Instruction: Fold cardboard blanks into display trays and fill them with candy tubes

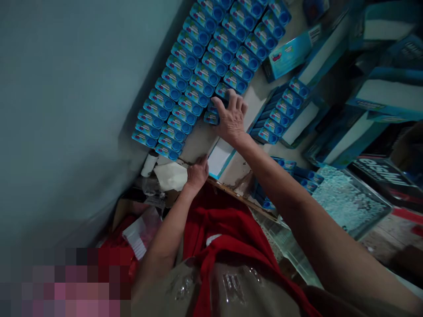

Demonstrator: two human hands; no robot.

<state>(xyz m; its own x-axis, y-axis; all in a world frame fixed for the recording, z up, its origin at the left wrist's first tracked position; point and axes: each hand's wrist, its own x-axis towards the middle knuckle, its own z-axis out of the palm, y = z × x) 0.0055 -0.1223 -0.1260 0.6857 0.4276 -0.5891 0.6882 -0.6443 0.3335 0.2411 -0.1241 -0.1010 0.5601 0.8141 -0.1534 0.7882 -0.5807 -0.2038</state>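
My right hand (232,115) reaches over the lower end of a block of small blue printed packs (190,105), its thumb and fingers spread apart. Its fingertips are over a short stack of the same packs (211,117) and partly cover it. Under that wrist lies a flat box (222,157) with a white face and a light-blue edge. My left hand (197,173) is at the near left edge of this box, at the table's front edge. Its fingers are bent against the box side, and their tips are partly hidden.
More blue packs (284,110) stand in a row to the right. Larger blue cartons (292,53) lie beyond them. A tray (357,200) holds small pale-blue pieces. At the left are a white bottle (150,164), a cream sheet (172,176) and the wall (72,88).
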